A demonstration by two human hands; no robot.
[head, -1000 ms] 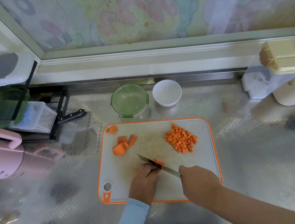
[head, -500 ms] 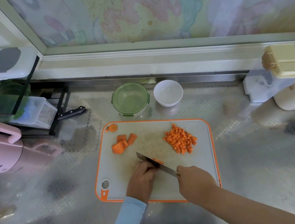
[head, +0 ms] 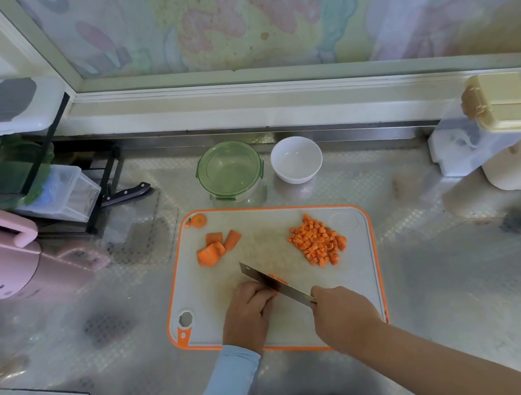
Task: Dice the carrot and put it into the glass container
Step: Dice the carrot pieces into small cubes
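Dicing is under way at lower centre of the frame. Left hand [head: 247, 311] has its fingers curled down over a small carrot piece [head: 279, 277], pinning it to the board [head: 260, 242]. Most of the piece is hidden by knuckles and blade. Right hand [head: 346, 314] is wrapped round the knife handle, and the handle itself is hidden. Knife [head: 266, 278] runs diagonally up-left with its flat side against the left knuckles and its edge at the piece; can't tell if the cut is through.

Dice [head: 318, 239] are heaped centre-right on the board, apart from the blade. About 3 uncut chunks [head: 216, 248] lie at the board's upper left, and 1 carrot end [head: 198, 220] sits in its top-left corner. Container [head: 230, 171] stands just above the board's top edge at upper centre. Its green lid looks on, and no carrot shows inside. Bowl [head: 296, 159] is just right of it.

Handling, my guess:
- **Carrot:** stiff, light and damp on the cut faces, so short pieces may skid or roll. Hold from above, flat face down, fingertips tucked.
- **Dice:** tiny and loose, better scooped with blade and palm than pinched 1 by 1.
- **Container:** glass, heavier and breakable. Grip it by the wall, lid off first.
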